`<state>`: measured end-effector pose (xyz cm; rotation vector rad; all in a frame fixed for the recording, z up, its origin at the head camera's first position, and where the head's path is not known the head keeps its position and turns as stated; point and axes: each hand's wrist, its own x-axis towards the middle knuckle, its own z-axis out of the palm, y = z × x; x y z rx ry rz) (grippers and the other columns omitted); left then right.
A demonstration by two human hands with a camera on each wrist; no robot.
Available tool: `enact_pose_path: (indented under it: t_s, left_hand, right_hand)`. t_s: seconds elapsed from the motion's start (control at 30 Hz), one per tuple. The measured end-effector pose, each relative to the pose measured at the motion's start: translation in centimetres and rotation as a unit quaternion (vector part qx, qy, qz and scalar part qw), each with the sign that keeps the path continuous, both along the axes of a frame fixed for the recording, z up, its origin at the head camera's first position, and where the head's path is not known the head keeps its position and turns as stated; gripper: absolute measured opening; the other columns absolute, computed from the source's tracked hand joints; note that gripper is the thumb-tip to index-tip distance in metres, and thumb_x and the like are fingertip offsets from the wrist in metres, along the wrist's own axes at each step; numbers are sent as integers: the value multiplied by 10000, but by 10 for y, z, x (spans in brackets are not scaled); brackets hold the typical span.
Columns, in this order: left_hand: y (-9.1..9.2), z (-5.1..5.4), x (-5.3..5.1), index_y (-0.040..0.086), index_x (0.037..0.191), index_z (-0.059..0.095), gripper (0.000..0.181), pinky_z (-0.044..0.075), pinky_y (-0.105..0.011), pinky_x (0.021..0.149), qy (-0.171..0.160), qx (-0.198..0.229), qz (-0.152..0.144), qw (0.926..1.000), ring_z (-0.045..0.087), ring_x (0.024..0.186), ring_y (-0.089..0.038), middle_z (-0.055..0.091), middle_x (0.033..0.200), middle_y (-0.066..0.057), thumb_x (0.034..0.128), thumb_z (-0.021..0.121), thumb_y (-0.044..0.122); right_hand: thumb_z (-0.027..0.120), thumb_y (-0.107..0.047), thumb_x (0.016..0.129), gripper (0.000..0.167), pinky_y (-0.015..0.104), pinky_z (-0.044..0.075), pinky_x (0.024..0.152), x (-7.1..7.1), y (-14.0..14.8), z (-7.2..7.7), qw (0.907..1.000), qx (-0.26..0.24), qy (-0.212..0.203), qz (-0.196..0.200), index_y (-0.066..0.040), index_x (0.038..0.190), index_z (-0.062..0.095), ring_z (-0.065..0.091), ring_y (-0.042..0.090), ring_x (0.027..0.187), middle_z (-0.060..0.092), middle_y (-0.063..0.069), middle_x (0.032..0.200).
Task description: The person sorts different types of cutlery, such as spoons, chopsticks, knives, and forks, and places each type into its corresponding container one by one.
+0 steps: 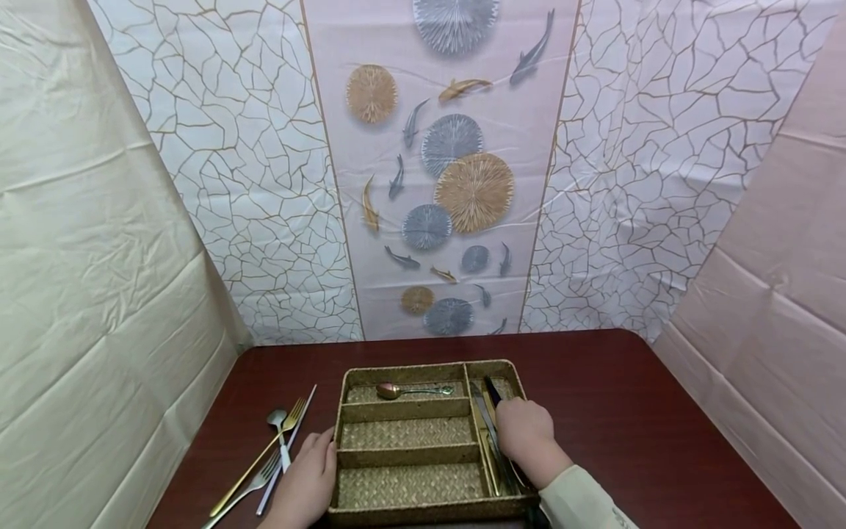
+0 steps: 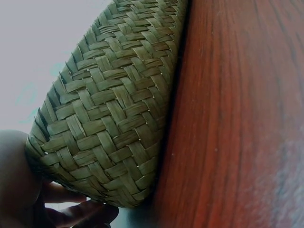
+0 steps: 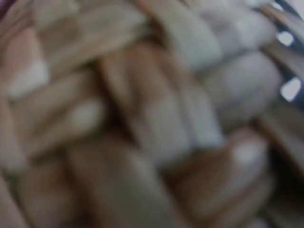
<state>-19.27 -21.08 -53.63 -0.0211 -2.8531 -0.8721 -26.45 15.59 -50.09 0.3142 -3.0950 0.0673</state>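
1. A woven tray [image 1: 406,481] is set on the reddish-brown, wood-grained table [image 1: 615,411]; flat straw-coloured strips are plaited diagonally, and its corners are rounded.
2. Three wide compartments are stacked at its left, beside one long, narrow compartment at its right. In the far wide one, a spoon [image 1: 388,391] with a coppery bowl and ornate handle is laid crosswise.
3. The tray's left wall is gripped by the left hand [image 1: 307,474], its fingers curled about a near corner.
4. The right hand [image 1: 527,437] is held over the narrow compartment, beside a slim black piece [image 1: 491,389] and a silvery blade [image 1: 485,413]. Its fingertips are hidden, so whether anything is gripped cannot be told.
5. Left of the tray, a gold fork [image 1: 294,415], a silvery fork [image 1: 264,474], a white-handled spoon [image 1: 277,417] and a pale lilac stick [image 1: 266,497] are loosely crossed; the silvery fork's handle is cut off by the frame.
6. In the right wrist view, only blurred weave is clearly recognised.
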Motion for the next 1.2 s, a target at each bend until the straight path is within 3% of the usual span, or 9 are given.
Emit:
enact_pose_path:
  t_s: [0.27, 0.47, 0.73, 1.2]
  left_hand:
    - [-1, -1, -2, -32, 1476, 635, 394, 575, -569, 909, -110, 29, 8, 9999, 690, 1099, -331, 659, 1253, -123, 1166, 514, 178]
    - [0, -1, -2, -33, 1475, 636, 395, 575, -569, 908, -140, 26, 11, 9999, 689, 1101, -331, 659, 1254, -125, 1167, 512, 183]
    - [0, 0, -1, -21, 1479, 638, 393, 572, -574, 930, -93, 37, 16, 9999, 688, 1126, -338, 661, 1263, -123, 1167, 512, 182]
    - [1, 3, -1, -37, 1486, 624, 405, 567, -589, 945, -208, 52, -32, 9998, 679, 1158, -365, 650, 1290, -148, 1169, 505, 186]
  right_hand:
    - [768, -23, 953, 386, 365, 340, 502, -2, 1, 5, 9995, -5, -315, -31, -153, 631, 597, 508, 191, 528, 551, 69, 639]
    - [773, -27, 957, 358, 377, 389, 504, -1, 0, 7, 9993, 34, -360, -95, -145, 654, 624, 540, 211, 541, 583, 80, 668]
    - [775, 11, 959, 303, 449, 556, 501, 0, 0, 3, 9998, 130, -123, -95, -127, 701, 697, 619, 274, 574, 646, 87, 699]
    - [775, 12, 975, 404, 377, 496, 462, 6, -1, -1, 9997, 199, 110, -71, -140, 622, 648, 559, 203, 486, 564, 51, 578]
